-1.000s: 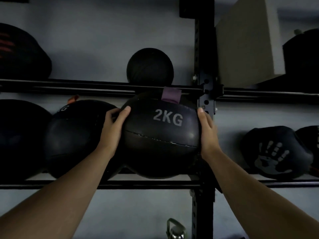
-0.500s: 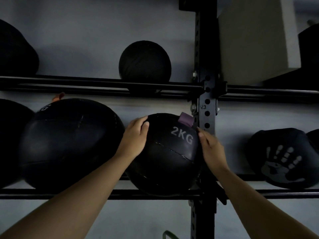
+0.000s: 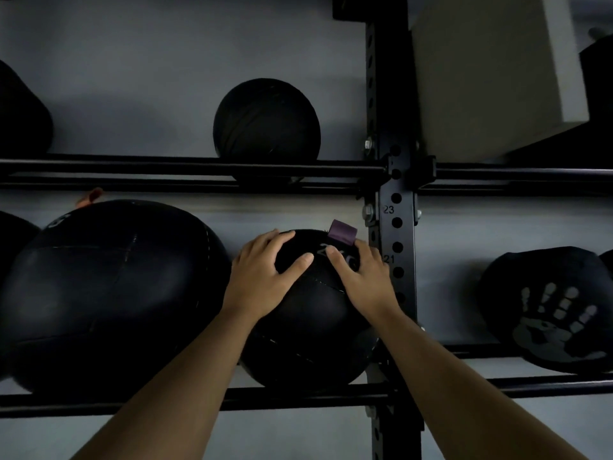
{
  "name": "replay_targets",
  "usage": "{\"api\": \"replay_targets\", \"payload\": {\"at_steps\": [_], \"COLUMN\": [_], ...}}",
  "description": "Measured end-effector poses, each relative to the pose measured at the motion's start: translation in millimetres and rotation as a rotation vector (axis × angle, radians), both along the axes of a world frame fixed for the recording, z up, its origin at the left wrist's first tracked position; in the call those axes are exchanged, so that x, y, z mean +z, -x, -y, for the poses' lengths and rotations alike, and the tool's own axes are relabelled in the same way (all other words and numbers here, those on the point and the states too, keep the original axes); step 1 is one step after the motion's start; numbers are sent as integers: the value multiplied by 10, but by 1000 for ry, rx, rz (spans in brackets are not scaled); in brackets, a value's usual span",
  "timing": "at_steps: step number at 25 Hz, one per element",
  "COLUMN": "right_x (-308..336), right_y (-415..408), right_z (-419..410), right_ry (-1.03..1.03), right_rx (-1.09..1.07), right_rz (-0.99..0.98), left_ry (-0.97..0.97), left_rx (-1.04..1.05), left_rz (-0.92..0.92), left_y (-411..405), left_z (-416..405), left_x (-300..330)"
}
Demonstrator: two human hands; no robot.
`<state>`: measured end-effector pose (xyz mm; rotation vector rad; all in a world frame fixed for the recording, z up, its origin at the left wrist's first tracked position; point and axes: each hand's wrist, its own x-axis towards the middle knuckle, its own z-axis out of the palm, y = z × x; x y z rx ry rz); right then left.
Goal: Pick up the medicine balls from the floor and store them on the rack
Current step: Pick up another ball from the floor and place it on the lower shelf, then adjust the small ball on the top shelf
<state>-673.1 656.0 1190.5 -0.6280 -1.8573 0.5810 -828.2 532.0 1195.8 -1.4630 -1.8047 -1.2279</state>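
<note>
A black 2KG medicine ball (image 3: 308,330) with a purple tag (image 3: 343,231) sits on the lower rails of the black rack (image 3: 265,398), just left of the upright post (image 3: 396,227). My left hand (image 3: 262,277) lies on its upper left front with the fingers spread. On the upper right my right hand (image 3: 361,277) presses over the printed label, partly hiding it. Both palms are in contact with the ball.
A bigger black ball (image 3: 109,293) touches the 2KG ball on the left. A small black ball (image 3: 267,124) rests on the upper shelf. Right of the post are a ball with a handprint (image 3: 544,307) and, higher up, a grey box (image 3: 491,78).
The ball went from in front of the rack down onto the lower rails beside the big ball. My hands slid from its sides onto its upper front.
</note>
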Motion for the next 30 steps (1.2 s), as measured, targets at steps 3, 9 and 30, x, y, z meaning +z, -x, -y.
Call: {"api": "replay_targets", "payload": {"at_steps": [3,9,30], "right_x": [86,188,2394], "right_y": [139,167,414], "right_z": [-112,-120,1202], "right_ry": [-9,-54,-594], "right_rx": [-49,-111,-425], "right_rz": [69,267,39], "left_ry": [38,194,-110], "left_rx": [16,105,444], "left_rz": [54,-23,-518], "left_y": [101,109,770], "left_z": [-128,-147,1346], "left_x": [81,156,2228]}}
